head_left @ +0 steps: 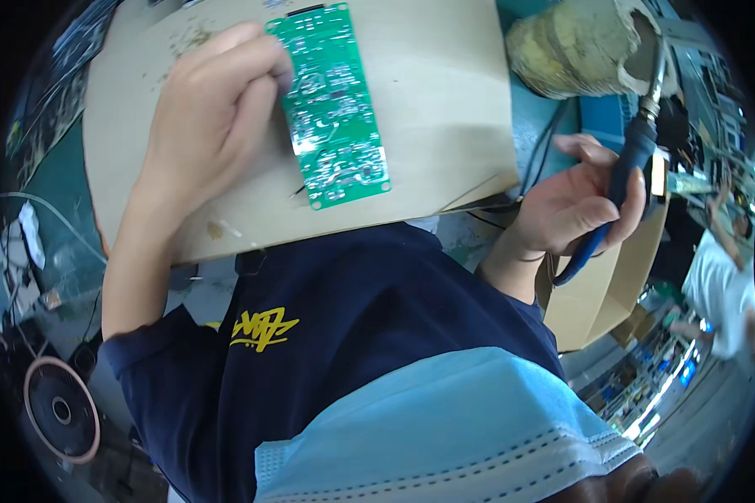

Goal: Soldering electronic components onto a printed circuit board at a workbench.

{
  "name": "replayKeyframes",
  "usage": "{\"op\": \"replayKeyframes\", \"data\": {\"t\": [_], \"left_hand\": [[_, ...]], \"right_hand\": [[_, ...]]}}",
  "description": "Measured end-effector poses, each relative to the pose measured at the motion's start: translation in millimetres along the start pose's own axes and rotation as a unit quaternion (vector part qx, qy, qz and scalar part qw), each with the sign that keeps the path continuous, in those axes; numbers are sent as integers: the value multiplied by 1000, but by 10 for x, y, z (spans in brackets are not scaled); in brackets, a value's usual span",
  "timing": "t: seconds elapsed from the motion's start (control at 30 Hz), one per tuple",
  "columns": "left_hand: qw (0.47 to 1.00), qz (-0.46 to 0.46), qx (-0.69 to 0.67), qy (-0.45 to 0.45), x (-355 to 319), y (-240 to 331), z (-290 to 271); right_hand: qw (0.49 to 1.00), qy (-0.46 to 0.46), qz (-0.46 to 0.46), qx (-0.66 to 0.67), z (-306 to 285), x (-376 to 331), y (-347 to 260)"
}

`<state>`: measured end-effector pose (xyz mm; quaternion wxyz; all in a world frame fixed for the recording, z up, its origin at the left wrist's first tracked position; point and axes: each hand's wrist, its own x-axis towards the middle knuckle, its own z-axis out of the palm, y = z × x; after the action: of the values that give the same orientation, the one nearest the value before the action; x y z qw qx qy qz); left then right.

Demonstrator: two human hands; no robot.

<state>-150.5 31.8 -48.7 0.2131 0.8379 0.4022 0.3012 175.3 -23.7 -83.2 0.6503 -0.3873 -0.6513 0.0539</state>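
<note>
A green circuit board (334,109) lies solder side up on a sheet of brown cardboard (445,101). My left hand (210,117) rests on the cardboard with its fingertips curled against the board's left edge, holding it down. My right hand (575,205) is off the cardboard's right edge, closed around the blue handle of a soldering iron (633,163). The iron's metal shaft points up and away into a holder with a crusted yellowish sponge (575,46). The iron's tip is hidden there.
A black cable (545,151) runs over the teal bench beside the cardboard. An open cardboard box (608,289) sits below my right hand. Another person in a white shirt (721,285) stands at the far right. A round speaker (59,411) lies at lower left.
</note>
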Motion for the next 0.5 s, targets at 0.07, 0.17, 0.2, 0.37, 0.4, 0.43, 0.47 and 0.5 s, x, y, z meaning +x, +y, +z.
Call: {"op": "replayKeyframes", "data": {"t": [0.07, 0.17, 0.2, 0.37, 0.4, 0.43, 0.47, 0.5], "left_hand": [[1000, -10, 26, 5, -27, 83, -53], [987, -103, 120, -18, -135, 256, -184], [982, -117, 148, -22, -167, 296, -206], [968, -158, 188, -54, -329, 378, -180], [963, -166, 204, -63, -345, 384, -167], [960, -163, 221, -58, -354, 391, -164], [958, -150, 239, -57, -348, 398, -158], [954, -153, 245, -74, -337, 409, -155]], "right_hand": [[994, -89, 46, 43, 178, 0, -113], [965, -260, 15, 11, 486, 37, -256], [962, -271, 21, 18, 583, 11, -325], [955, -282, 22, 91, 860, -75, -538], [950, -292, 26, 106, 882, -81, -552], [945, -305, 31, 114, 883, -80, -570], [934, -337, 24, 114, 868, -52, -554], [944, -321, 4, 81, 850, -27, -535]]}}
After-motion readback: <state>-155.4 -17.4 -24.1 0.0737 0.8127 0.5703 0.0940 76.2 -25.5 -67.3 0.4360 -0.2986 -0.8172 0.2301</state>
